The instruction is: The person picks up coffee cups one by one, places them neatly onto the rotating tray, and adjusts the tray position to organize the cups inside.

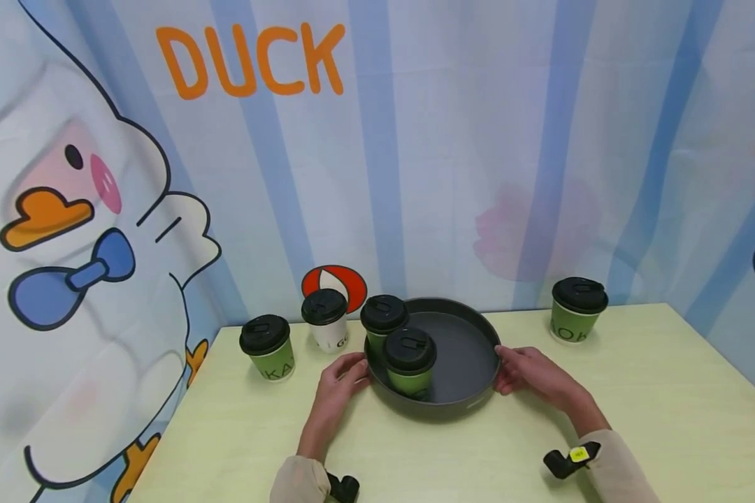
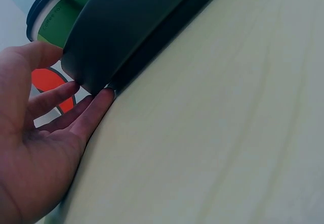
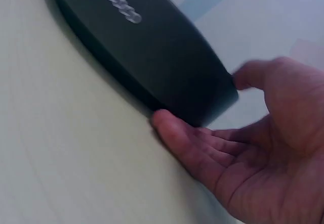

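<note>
"As we look down at the pan [image 1: 462, 360], where do we find it?"

"We see it near the middle of the pale surface [image 1: 440, 457], round and dark grey, though we cannot tell whether its base touches down."

"And how do we hold it?"

"Our left grip [image 1: 341, 381] pinches its left side, thumb at the rim and fingers at the lower edge. Our right grip [image 1: 531, 374] pinches the opposite side in the same way."

"What do we have inside?"

"We count two green cups with black lids, both upright in the left part: a front cup [image 1: 410, 377] and, just behind it, a rear cup [image 1: 380, 321] close to the rim."

"What do we see around it?"

"Left of the pan we have a white cup [image 1: 328, 332], also black-lidded, and farther left a green cup [image 1: 273, 356]. Well apart on the right, near the far edge, stands another green one [image 1: 575, 320]. Behind everything we face a striped cloth [image 1: 440, 140] with a duck picture [image 1: 75, 209] and the orange word DUCK [image 1: 283, 61]."
</note>
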